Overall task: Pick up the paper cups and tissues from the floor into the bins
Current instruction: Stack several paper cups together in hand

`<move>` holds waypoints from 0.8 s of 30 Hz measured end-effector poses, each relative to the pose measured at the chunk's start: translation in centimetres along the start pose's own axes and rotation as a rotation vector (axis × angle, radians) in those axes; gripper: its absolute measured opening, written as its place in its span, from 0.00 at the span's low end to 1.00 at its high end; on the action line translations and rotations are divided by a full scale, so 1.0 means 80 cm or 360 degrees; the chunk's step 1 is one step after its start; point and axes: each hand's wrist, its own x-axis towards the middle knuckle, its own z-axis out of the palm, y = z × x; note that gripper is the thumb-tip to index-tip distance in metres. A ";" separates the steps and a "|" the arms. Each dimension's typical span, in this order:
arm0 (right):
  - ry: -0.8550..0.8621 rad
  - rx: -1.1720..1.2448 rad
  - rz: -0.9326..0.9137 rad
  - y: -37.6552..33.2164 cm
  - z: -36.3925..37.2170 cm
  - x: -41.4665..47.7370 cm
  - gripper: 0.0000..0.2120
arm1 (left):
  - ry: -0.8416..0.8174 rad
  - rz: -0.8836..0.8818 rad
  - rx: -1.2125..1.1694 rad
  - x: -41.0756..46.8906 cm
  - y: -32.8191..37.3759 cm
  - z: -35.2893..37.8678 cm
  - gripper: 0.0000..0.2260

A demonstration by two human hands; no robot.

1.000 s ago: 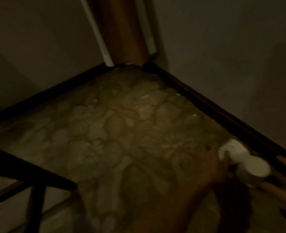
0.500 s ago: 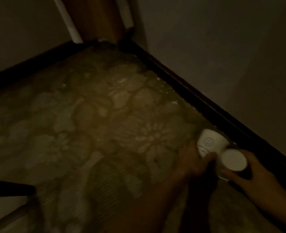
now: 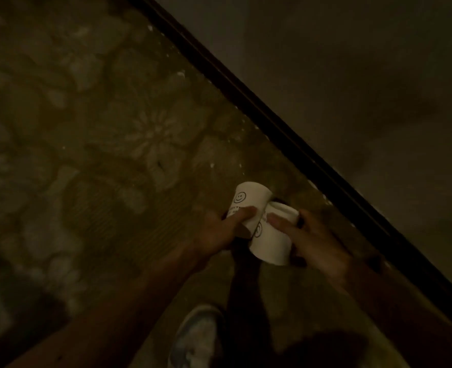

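Patterned floor [image 3: 113, 128], dark skirting board [image 3: 286, 134] close on the right; no bin in view. Left hand [image 3: 217, 232] wrapped round left paper cup [image 3: 251, 197], right hand [image 3: 317, 243] round right paper cup [image 3: 271, 243]. Touching side to side, long axes roughly parallel, pointing away from body.

Low and right of centre in the dim frame, the left hand [image 3: 219, 231] grips a smiley paper cup [image 3: 250, 199] and the right hand [image 3: 316, 244] grips a second paper cup [image 3: 272, 244], the two seemingly touching, over the flower-patterned floor [image 3: 108, 134] near the dark skirting board [image 3: 272, 123].
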 end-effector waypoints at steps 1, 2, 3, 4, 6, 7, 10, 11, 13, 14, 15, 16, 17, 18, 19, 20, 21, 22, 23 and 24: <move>0.0035 0.0012 0.0085 -0.001 -0.007 -0.019 0.55 | -0.0086 -0.0030 0.0013 -0.022 0.001 0.011 0.22; 0.0079 0.0015 0.0163 -0.001 -0.014 -0.040 0.54 | -0.0164 -0.0066 0.0015 -0.045 0.001 0.021 0.21; 0.0133 0.0017 0.0242 -0.002 -0.017 -0.061 0.52 | -0.0225 -0.0102 0.0018 -0.067 0.002 0.030 0.20; 0.0166 0.0057 0.0317 -0.001 -0.020 -0.084 0.49 | -0.0268 -0.0132 0.0026 -0.089 0.002 0.038 0.19; 0.0158 0.0202 0.0433 0.001 -0.025 -0.132 0.44 | -0.0310 -0.0163 0.0031 -0.133 0.005 0.051 0.17; 0.0134 0.0228 0.0449 0.001 -0.028 -0.156 0.42 | -0.0316 -0.0171 0.0026 -0.154 0.007 0.057 0.17; 0.0141 0.0248 0.0437 0.007 -0.031 -0.227 0.35 | -0.0351 -0.0241 -0.0004 -0.218 0.005 0.074 0.19; 0.0161 0.0294 0.0429 0.010 -0.031 -0.249 0.28 | -0.0360 -0.0264 -0.0036 -0.240 0.003 0.080 0.20; 0.0190 0.0378 0.0378 0.017 -0.032 -0.290 0.15 | -0.0357 -0.0278 -0.0092 -0.280 0.003 0.091 0.23; 0.0219 0.0407 0.0363 0.020 -0.035 -0.311 0.12 | -0.0347 -0.0279 -0.0108 -0.299 0.004 0.098 0.26; 0.0254 0.0434 0.0352 0.023 -0.038 -0.331 0.11 | -0.0333 -0.0288 -0.0122 -0.316 0.006 0.106 0.27; 0.0287 0.0474 0.0348 0.027 -0.041 -0.352 0.10 | -0.0312 -0.0304 -0.0134 -0.333 0.009 0.115 0.28; 0.0311 0.0532 0.0350 0.031 -0.045 -0.371 0.08 | -0.0289 -0.0315 -0.0141 -0.348 0.011 0.124 0.27; 0.0332 0.0609 0.0364 0.036 -0.049 -0.390 0.05 | -0.0274 -0.0318 -0.0134 -0.361 0.012 0.133 0.25; 0.0350 0.0696 0.0391 0.040 -0.054 -0.408 0.06 | -0.0273 -0.0317 -0.0116 -0.374 0.014 0.143 0.24; 0.0383 0.0766 0.0429 0.044 -0.060 -0.426 0.12 | -0.0285 -0.0314 -0.0093 -0.387 0.017 0.154 0.24; 0.0419 0.0812 0.0440 0.050 -0.069 -0.444 0.17 | -0.0312 -0.0306 -0.0064 -0.398 0.022 0.166 0.26; 0.0461 0.0849 0.0422 0.059 -0.080 -0.463 0.20 | -0.0359 -0.0295 -0.0025 -0.408 0.026 0.181 0.28; 0.0497 0.0895 0.0408 0.071 -0.092 -0.483 0.20 | -0.0414 -0.0283 0.0016 -0.419 0.028 0.197 0.29; 0.0523 0.0962 0.0411 0.085 -0.103 -0.503 0.20 | -0.0475 -0.0272 0.0058 -0.432 0.028 0.214 0.29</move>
